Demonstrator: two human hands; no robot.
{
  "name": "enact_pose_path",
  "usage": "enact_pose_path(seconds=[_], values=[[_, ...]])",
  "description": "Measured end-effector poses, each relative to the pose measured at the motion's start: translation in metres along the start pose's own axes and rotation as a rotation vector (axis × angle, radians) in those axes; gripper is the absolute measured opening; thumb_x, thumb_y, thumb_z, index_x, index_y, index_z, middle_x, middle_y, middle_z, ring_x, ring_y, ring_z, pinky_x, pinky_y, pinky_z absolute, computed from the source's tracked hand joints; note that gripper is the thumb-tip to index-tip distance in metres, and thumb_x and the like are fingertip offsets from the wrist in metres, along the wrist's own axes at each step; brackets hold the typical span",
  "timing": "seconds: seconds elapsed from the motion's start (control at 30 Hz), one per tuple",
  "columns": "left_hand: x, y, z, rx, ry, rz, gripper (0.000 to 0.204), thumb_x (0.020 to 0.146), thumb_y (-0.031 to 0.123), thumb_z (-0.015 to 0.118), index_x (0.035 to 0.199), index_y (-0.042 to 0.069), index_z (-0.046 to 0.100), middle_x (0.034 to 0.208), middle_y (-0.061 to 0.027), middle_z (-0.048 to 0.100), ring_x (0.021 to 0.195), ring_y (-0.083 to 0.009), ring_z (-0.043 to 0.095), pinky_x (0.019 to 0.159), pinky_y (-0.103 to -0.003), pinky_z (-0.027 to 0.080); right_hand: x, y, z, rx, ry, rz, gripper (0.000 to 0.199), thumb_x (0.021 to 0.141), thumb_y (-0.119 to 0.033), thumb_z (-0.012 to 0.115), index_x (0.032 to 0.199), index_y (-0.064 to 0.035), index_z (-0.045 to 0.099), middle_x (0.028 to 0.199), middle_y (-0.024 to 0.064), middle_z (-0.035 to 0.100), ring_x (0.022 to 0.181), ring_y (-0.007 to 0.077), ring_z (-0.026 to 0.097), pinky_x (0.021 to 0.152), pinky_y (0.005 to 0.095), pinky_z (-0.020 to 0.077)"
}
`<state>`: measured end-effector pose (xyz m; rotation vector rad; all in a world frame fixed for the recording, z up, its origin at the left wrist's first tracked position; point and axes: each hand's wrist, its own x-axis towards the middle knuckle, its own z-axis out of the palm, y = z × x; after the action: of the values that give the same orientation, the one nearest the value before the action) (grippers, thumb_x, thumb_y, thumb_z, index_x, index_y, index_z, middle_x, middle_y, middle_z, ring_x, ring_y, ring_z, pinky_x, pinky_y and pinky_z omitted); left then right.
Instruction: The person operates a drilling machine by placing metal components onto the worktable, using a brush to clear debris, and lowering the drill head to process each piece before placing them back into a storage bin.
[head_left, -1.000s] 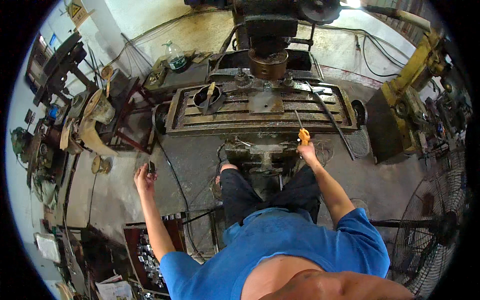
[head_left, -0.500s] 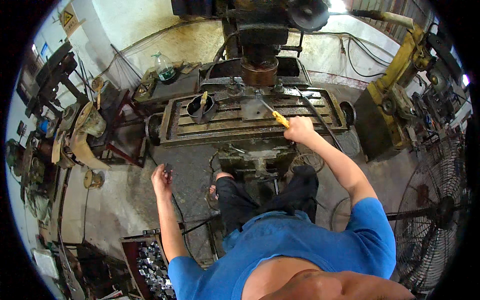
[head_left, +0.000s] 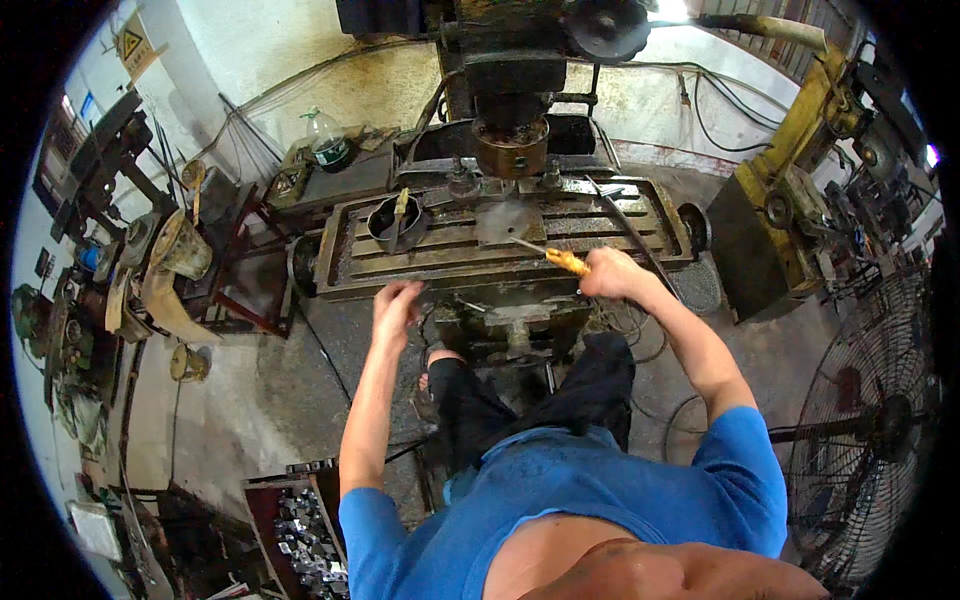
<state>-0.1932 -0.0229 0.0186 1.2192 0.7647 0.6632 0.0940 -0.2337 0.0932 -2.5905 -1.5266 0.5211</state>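
The right hand (head_left: 610, 273) grasps a yellow air gun (head_left: 567, 261), fingers wrapped round its handle; the gun is above the front of the machine table (head_left: 460, 262), its nozzle toward the plate (head_left: 500, 222). The left hand (head_left: 397, 305), near the table's front edge, has bent fingers; whether they grip anything cannot be told. A pot (head_left: 405, 241) stands beyond it.
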Motion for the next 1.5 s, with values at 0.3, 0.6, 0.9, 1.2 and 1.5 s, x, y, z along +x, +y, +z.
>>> enact_pose_path(seconds=[0.3, 0.6, 0.9, 1.2, 1.5], values=[[0.122, -0.004, 0.147, 0.701, 0.082, 0.539, 0.028, 0.065, 0.029, 0.064, 0.074, 0.003, 0.058, 0.065, -0.0133, 0.059, 0.060, -0.0237, 0.060, 0.054, -0.037, 0.045, -0.060, 0.007, -0.020, 0.021, 0.080, -0.076, 0.027, 0.054, -0.026, 0.056, 0.067, -0.0032, 0.062, 0.066, 0.0205, 0.059, 0.067, 0.0359, 0.059, 0.065, 0.0406, 0.0486], [0.139, 0.000, 0.161, 1.380, -0.115, 0.623, 0.030, 0.068, 0.029, 0.065, 0.087, 0.007, 0.058, 0.079, -0.0152, 0.062, 0.078, -0.0315, 0.060, 0.068, -0.042, 0.048, 0.006, 0.083, 0.036, 1.003, 0.204, -0.253, 0.038, 0.060, -0.004, 0.049, 0.094, 0.0045, 0.062, 0.071, -0.0050, 0.054, 0.059, 0.0041, 0.041, 0.052, 0.0192, 0.0319], [0.149, -0.009, 0.159, 1.310, -0.128, 0.648, 0.024, 0.070, 0.015, 0.060, 0.093, 0.009, 0.061, 0.083, -0.0151, 0.062, 0.082, -0.0330, 0.058, 0.072, -0.042, 0.046, 0.023, 0.084, 0.115, 0.586, 0.393, 0.204, 0.034, 0.058, -0.019, 0.060, 0.087, -0.0027, 0.066, 0.074, 0.0237, 0.060, 0.073, 0.0355, 0.061, 0.068, 0.0360, 0.0475], [0.173, -0.015, 0.180, 1.281, 0.087, 0.701, 0.024, 0.071, 0.017, 0.059, 0.094, 0.009, 0.060, 0.080, -0.0165, 0.062, 0.077, -0.0323, 0.060, 0.066, -0.043, 0.048, -0.026, 0.108, 0.074, 0.709, 0.380, -0.011, 0.038, 0.057, -0.014, 0.058, 0.091, 0.0032, 0.063, 0.082, 0.0162, 0.065, 0.076, 0.0216, 0.063, 0.069, 0.0293, 0.0483], [0.198, -0.019, 0.166, 1.095, 0.121, 0.399, 0.036, 0.066, 0.026, 0.068, 0.096, 0.007, 0.062, 0.086, -0.0175, 0.063, 0.084, -0.0332, 0.059, 0.072, -0.042, 0.048, -0.029, 0.108, -0.227, 0.765, 1.285, -0.660, 0.046, 0.075, -0.016, 0.048, 0.117, 0.0010, 0.048, 0.108, 0.0133, 0.056, 0.107, 0.0235, 0.049, 0.094, 0.0359, 0.0349]])
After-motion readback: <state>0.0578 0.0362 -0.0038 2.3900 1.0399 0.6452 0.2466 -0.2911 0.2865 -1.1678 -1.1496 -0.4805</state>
